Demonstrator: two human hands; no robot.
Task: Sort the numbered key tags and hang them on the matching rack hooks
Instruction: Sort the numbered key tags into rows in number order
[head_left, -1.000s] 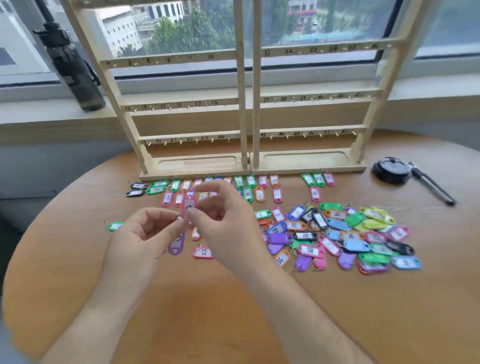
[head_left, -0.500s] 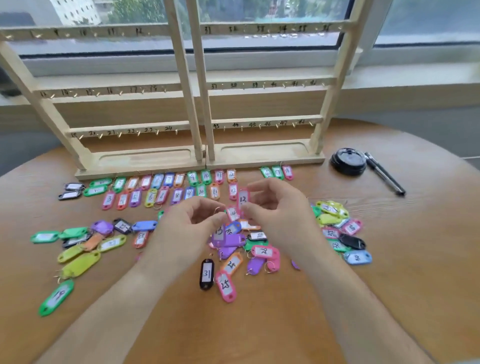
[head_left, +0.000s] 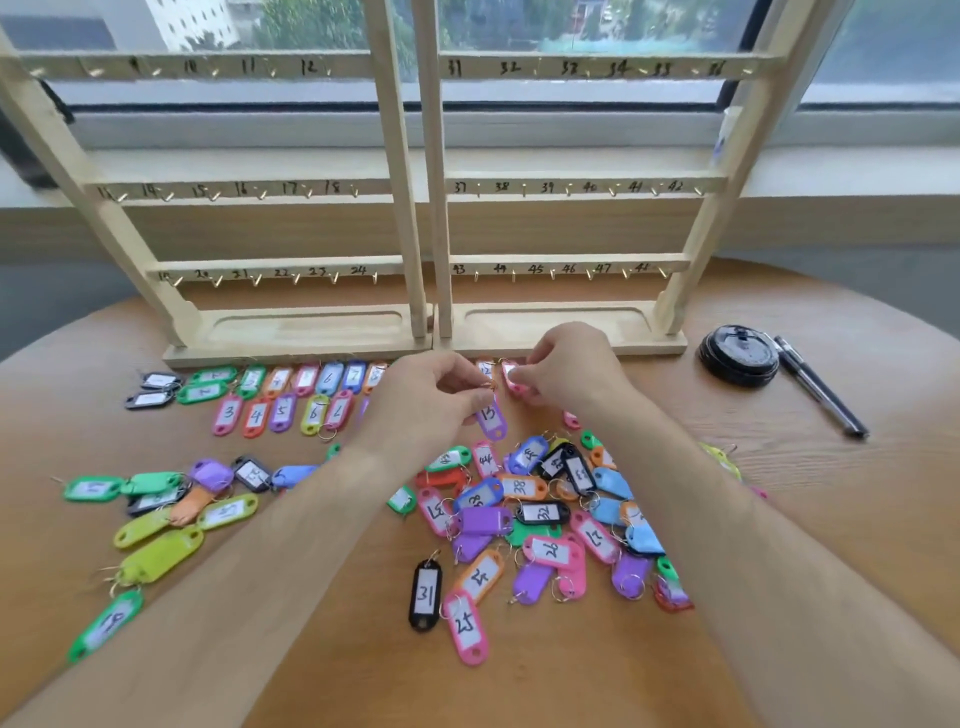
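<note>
Every rack (head_left: 404, 208) hook was bare while the left hand (head_left: 428, 408) pinched a purple tag (head_left: 492, 419) by its ring and the right hand (head_left: 569, 370) pinched a pink tag (head_left: 514, 385) beside it, an ordered row (head_left: 291, 387) lying left of them, the unsorted heap (head_left: 545, 512) close behind both grips.

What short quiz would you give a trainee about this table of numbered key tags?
1. True or false: every hook in view on the rack is bare.
2. The right hand pinches a pink tag. The tag pinched by the left hand is: A purple, B black, C green.
3. Fill in: the black tag nearest the camera reads ___.
Key: 1 true; 2 A, the purple tag; 3 31.
</note>
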